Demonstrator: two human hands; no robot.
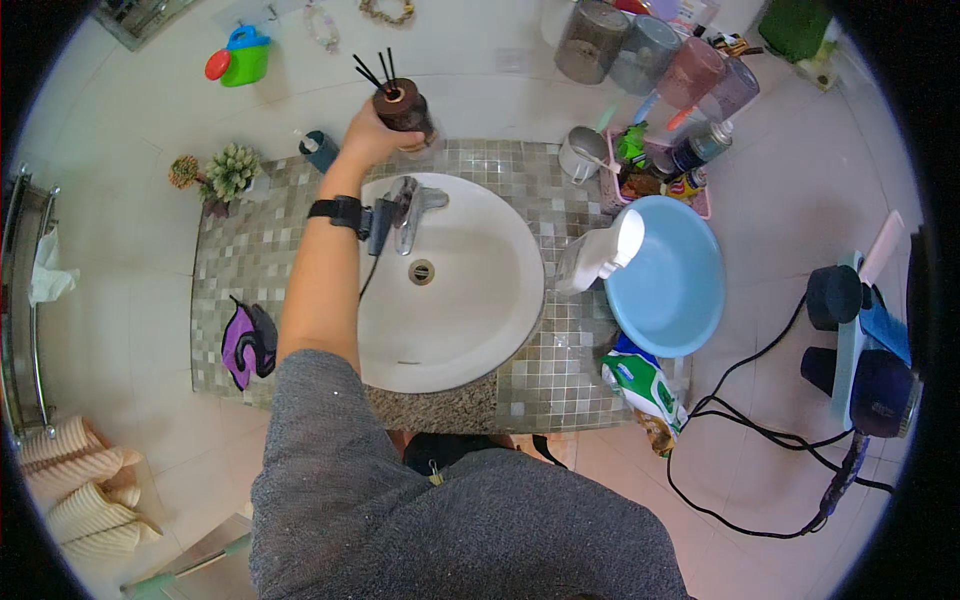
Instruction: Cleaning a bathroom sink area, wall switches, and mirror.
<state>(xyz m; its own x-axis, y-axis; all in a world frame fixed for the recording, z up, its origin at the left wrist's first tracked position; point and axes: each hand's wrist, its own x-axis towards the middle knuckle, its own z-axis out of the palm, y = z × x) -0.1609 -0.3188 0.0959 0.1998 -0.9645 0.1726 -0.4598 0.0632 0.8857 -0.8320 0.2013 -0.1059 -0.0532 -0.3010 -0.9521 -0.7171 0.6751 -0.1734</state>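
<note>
Clasping the brown diffuser bottle (407,112) in the left hand (372,138) near the back edge of the tiled counter (560,390), beyond the faucet (405,215), grip its body firmly, hold it level, and avoid brushing the black sticks (370,76) or spilling anything

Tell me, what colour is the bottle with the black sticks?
The bottle is dark brown, seen best in the head view.
</note>
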